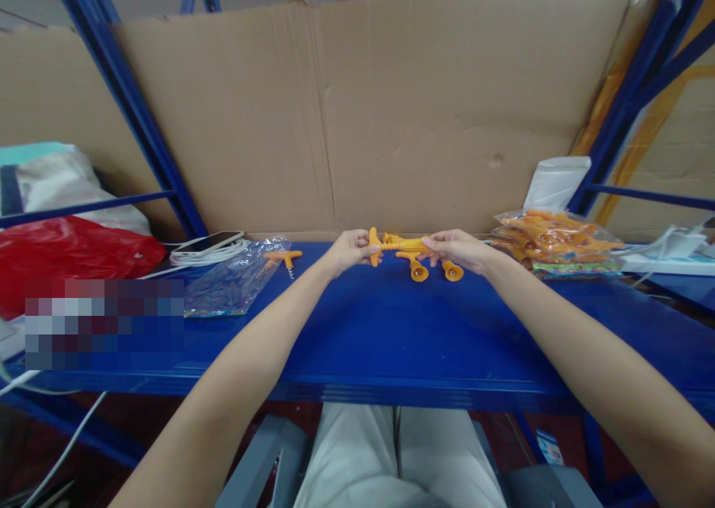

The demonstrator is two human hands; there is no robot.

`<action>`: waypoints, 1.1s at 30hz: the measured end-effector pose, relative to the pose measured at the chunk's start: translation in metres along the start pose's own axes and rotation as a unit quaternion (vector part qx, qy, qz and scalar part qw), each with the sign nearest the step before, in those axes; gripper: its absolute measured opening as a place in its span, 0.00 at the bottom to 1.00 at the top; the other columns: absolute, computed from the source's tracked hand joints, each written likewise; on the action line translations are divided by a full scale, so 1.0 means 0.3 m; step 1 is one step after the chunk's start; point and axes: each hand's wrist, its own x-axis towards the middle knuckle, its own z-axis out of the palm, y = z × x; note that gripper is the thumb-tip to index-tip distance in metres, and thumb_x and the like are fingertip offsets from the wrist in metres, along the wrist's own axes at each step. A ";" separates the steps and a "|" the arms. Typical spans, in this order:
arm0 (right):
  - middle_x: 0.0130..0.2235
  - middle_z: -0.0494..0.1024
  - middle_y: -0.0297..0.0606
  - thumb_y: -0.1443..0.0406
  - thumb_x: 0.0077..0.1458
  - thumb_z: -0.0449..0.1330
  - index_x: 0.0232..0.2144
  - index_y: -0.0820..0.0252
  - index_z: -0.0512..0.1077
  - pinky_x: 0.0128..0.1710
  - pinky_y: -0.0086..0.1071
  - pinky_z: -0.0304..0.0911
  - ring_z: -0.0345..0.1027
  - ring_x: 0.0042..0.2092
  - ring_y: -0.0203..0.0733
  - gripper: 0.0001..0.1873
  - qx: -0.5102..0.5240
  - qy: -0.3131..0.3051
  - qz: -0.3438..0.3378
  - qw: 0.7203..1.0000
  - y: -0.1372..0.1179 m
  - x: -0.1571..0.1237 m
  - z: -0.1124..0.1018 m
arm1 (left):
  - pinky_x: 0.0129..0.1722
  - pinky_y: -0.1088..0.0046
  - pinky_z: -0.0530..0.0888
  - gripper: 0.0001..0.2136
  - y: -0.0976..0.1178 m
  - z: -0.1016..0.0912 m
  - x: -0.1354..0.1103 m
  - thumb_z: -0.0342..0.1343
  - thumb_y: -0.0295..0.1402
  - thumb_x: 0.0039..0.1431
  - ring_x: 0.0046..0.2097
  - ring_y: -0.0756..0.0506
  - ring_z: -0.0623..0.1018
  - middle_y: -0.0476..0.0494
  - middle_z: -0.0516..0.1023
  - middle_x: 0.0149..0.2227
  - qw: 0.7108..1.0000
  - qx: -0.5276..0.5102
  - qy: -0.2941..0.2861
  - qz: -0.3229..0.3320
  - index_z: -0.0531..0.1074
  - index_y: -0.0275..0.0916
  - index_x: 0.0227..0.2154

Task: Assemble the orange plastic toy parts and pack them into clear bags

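Observation:
My left hand pinches the T-shaped handle of an orange plastic corkscrew. My right hand is closed on the other end of it, on the yellow-orange sleeve. Handle and sleeve lie in line, held level just above the table; whether the screw sits inside cannot be seen. Below and behind the hands are more orange corkscrew pieces, with two flared cups facing me. To the left, on the table, lies a T-handle with a bare metal spiral.
At right is a clear bag of orange pieces. A flattened plastic bag, a phone and white cable lie left, near a red bag. Cardboard walls the back of the blue table; blue posts flank it.

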 end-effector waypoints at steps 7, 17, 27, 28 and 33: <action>0.31 0.78 0.44 0.60 0.53 0.58 0.29 0.67 0.72 0.21 0.24 0.56 0.64 0.21 0.29 0.13 -0.011 0.003 0.010 1.000 0.001 0.001 0.010 | 0.33 0.69 0.74 0.07 0.003 0.001 -0.004 0.59 0.25 0.49 0.26 0.50 0.77 0.46 0.76 0.24 1.000 0.008 0.009 -0.009 0.66 0.32 0.30; 0.37 0.77 0.48 0.62 0.59 0.50 0.38 0.68 0.68 0.17 0.23 0.50 0.65 0.20 0.28 0.14 -0.076 0.128 0.063 0.987 0.024 0.024 -0.019 | 0.31 0.73 0.74 0.04 -0.029 -0.055 0.013 0.57 0.26 0.50 0.25 0.51 0.76 0.45 0.76 0.23 0.997 0.012 0.030 -0.071 0.69 0.32 0.29; 0.35 0.77 0.47 0.71 0.55 0.53 0.30 0.70 0.71 0.23 0.21 0.57 0.62 0.20 0.25 0.07 -0.183 0.183 0.070 0.963 0.077 0.043 -0.055 | 0.33 0.74 0.74 0.07 -0.068 -0.094 0.126 0.48 0.26 0.57 0.23 0.53 0.71 0.48 0.72 0.20 0.972 0.097 0.077 -0.201 0.71 0.33 0.35; 0.35 0.77 0.47 0.71 0.55 0.53 0.30 0.71 0.71 0.23 0.21 0.57 0.62 0.20 0.25 0.08 -0.191 0.188 0.070 0.961 0.083 0.047 -0.058 | 0.34 0.74 0.74 0.08 -0.065 -0.088 0.145 0.47 0.26 0.58 0.23 0.54 0.71 0.49 0.71 0.20 0.965 0.122 0.070 -0.219 0.71 0.33 0.36; 0.35 0.77 0.44 0.70 0.53 0.54 0.34 0.71 0.73 0.22 0.20 0.56 0.61 0.22 0.26 0.10 -0.243 0.220 0.064 0.943 0.094 0.053 -0.080 | 0.35 0.74 0.74 0.09 -0.054 -0.034 0.229 0.51 0.25 0.54 0.28 0.52 0.73 0.46 0.75 0.27 0.940 0.244 0.052 -0.232 0.73 0.34 0.37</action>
